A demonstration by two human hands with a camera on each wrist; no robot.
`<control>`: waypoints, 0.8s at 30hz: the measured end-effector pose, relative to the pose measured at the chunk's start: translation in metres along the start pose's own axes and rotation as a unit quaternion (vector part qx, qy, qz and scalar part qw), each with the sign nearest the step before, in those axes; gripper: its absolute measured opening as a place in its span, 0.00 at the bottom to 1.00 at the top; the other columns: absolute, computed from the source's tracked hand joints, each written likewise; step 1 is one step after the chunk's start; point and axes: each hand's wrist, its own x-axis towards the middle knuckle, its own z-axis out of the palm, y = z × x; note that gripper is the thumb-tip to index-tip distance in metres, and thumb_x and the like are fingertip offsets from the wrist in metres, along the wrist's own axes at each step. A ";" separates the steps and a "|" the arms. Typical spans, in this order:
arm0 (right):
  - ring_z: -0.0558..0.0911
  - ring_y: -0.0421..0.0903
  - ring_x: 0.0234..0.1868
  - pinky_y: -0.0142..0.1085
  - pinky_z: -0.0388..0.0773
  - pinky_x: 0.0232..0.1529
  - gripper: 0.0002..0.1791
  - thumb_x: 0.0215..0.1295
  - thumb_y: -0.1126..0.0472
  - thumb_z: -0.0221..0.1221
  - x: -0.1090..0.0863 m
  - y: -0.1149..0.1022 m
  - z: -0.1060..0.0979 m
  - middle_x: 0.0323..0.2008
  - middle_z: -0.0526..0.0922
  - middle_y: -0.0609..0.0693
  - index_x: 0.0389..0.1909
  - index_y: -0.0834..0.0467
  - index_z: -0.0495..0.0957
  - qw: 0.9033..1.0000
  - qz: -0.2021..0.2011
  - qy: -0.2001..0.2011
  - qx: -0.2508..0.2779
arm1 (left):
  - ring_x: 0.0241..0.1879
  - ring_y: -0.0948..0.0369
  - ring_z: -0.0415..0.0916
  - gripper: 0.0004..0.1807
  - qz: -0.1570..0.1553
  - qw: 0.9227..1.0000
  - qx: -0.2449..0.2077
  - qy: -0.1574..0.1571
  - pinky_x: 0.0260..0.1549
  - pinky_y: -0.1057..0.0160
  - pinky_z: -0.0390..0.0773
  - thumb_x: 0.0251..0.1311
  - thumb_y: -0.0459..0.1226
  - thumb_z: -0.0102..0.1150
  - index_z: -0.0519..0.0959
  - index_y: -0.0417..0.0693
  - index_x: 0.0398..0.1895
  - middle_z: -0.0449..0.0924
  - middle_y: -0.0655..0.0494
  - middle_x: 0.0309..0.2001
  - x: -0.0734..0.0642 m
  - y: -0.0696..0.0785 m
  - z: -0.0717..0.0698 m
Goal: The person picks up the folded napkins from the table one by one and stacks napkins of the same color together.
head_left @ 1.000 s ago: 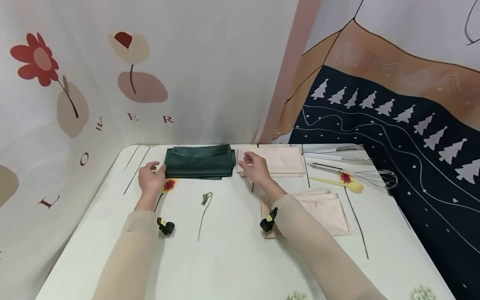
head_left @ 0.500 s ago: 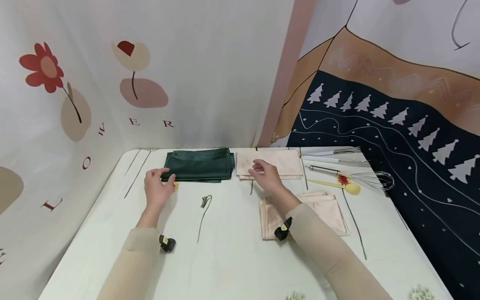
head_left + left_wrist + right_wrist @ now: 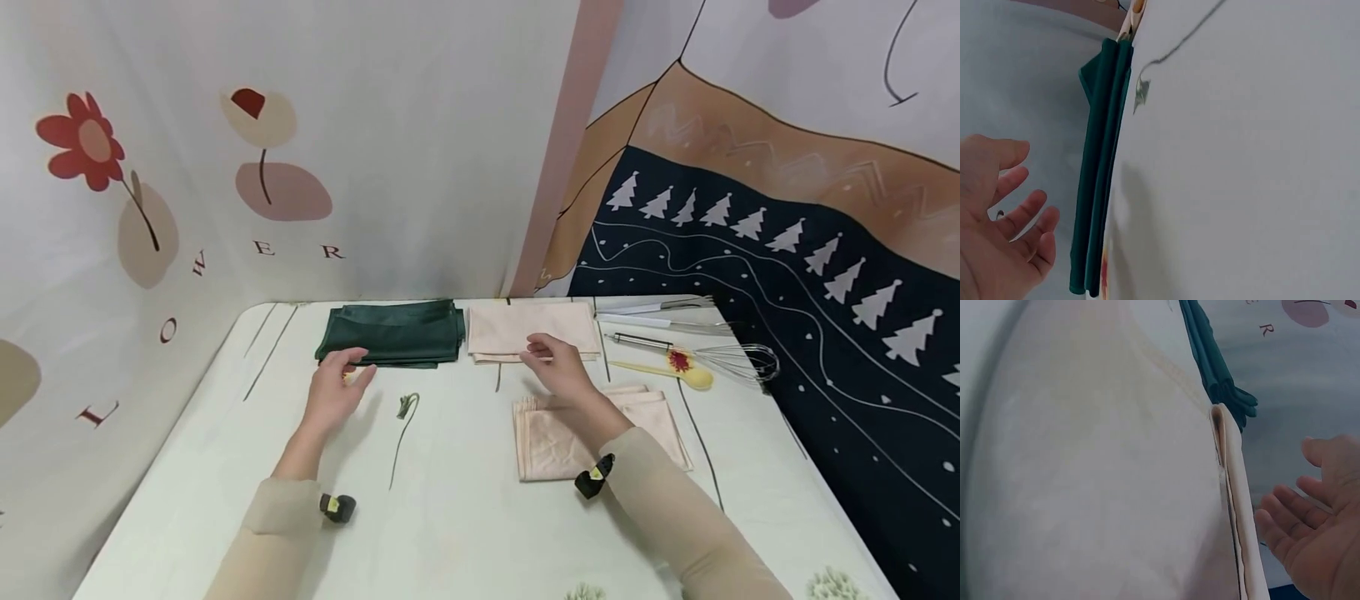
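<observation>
A folded dark green cloth (image 3: 393, 332) lies at the back of the table, with a folded pale pink cloth (image 3: 510, 327) beside it on the right. My left hand (image 3: 335, 393) hovers at the green cloth's front left corner, its fingers relaxed and nothing in them. Over the front edge of the pink cloth is my right hand (image 3: 561, 371), also holding nothing. Both wrist views show loosely bent fingers apart from the cloths: the left hand (image 3: 1007, 219) near the green cloth (image 3: 1100, 169), the right hand (image 3: 1319, 519) near the pink one (image 3: 1235, 494). A second folded pink cloth (image 3: 551, 446) lies partly under the right forearm.
At the back right lie a wire whisk (image 3: 731, 361), a yellow spoon (image 3: 697, 379) and white-handled utensils (image 3: 652, 322). The white tablecloth (image 3: 450, 533) has printed flowers and stems. Patterned curtains (image 3: 420, 167) stand behind the table.
Both hands have drawn back toward the body. The left hand has left the green cloth's left side and shifted right; the right hand has also moved right. The cloths stay in place.
</observation>
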 end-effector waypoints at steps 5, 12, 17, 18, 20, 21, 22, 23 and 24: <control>0.82 0.57 0.55 0.46 0.79 0.58 0.24 0.74 0.57 0.60 -0.011 0.011 -0.011 0.52 0.82 0.60 0.64 0.66 0.75 1.000 -0.007 0.000 -0.005 | 0.59 0.41 0.70 0.24 0.000 0.999 0.006 -0.038 0.57 0.41 0.72 0.72 0.40 0.59 0.73 0.37 0.66 0.71 0.38 0.61 -0.004 0.013 0.003; 0.81 0.58 0.56 0.48 0.78 0.59 0.22 0.73 0.60 0.60 -0.028 0.021 -0.024 0.53 0.82 0.63 0.63 0.68 0.75 1.000 -0.001 0.011 0.007 | 0.60 0.43 0.71 0.26 -0.007 0.997 0.014 -0.074 0.58 0.40 0.73 0.70 0.42 0.62 0.72 0.40 0.67 0.72 0.39 0.62 -0.013 0.027 0.009; 0.80 0.57 0.57 0.49 0.76 0.61 0.23 0.74 0.58 0.60 -0.039 0.028 -0.034 0.56 0.81 0.61 0.64 0.65 0.74 0.999 0.021 0.024 0.011 | 0.60 0.44 0.71 0.27 -0.001 0.996 -0.002 -0.085 0.58 0.40 0.74 0.69 0.42 0.64 0.73 0.40 0.66 0.73 0.42 0.61 -0.019 0.031 0.018; 0.80 0.57 0.58 0.49 0.76 0.61 0.24 0.74 0.57 0.60 -0.042 0.029 -0.036 0.56 0.80 0.61 0.64 0.65 0.74 0.999 0.023 0.026 0.013 | 0.60 0.44 0.71 0.27 0.002 0.996 -0.003 -0.085 0.58 0.40 0.74 0.69 0.42 0.64 0.73 0.40 0.66 0.73 0.42 0.61 -0.020 0.032 0.020; 0.79 0.57 0.58 0.50 0.76 0.61 0.25 0.74 0.56 0.61 -0.046 0.033 -0.040 0.57 0.80 0.61 0.65 0.64 0.73 0.999 0.021 0.027 0.012 | 0.59 0.44 0.72 0.26 0.012 0.996 -0.005 -0.086 0.58 0.40 0.74 0.69 0.41 0.64 0.73 0.40 0.66 0.73 0.41 0.61 -0.022 0.033 0.023; 0.79 0.57 0.58 0.50 0.76 0.61 0.25 0.74 0.55 0.60 -0.048 0.034 -0.042 0.57 0.80 0.62 0.66 0.64 0.73 0.999 0.018 0.027 0.011 | 0.59 0.43 0.73 0.26 0.015 0.996 -0.006 -0.087 0.58 0.41 0.74 0.68 0.41 0.64 0.73 0.39 0.66 0.74 0.40 0.60 -0.022 0.033 0.025; 0.79 0.57 0.58 0.50 0.75 0.61 0.25 0.74 0.55 0.61 -0.050 0.035 -0.044 0.57 0.80 0.62 0.66 0.64 0.73 0.999 0.016 0.027 0.012 | 0.59 0.44 0.73 0.26 0.016 0.996 -0.006 -0.089 0.58 0.41 0.74 0.68 0.41 0.64 0.74 0.40 0.66 0.74 0.40 0.60 -0.023 0.034 0.027; 0.79 0.57 0.58 0.50 0.75 0.61 0.26 0.74 0.55 0.61 -0.052 0.037 -0.046 0.57 0.80 0.62 0.66 0.64 0.73 0.999 0.013 0.028 0.011 | 0.59 0.44 0.73 0.26 0.017 0.996 -0.006 -0.091 0.59 0.42 0.74 0.68 0.41 0.65 0.74 0.40 0.66 0.74 0.40 0.60 -0.024 0.034 0.029; 0.80 0.58 0.57 0.51 0.76 0.61 0.26 0.74 0.55 0.61 -0.055 0.038 -0.048 0.56 0.80 0.62 0.66 0.65 0.73 0.999 0.011 0.029 0.011 | 0.59 0.44 0.73 0.26 0.016 0.995 -0.007 -0.095 0.59 0.42 0.74 0.68 0.41 0.64 0.73 0.40 0.66 0.74 0.40 0.60 -0.025 0.035 0.031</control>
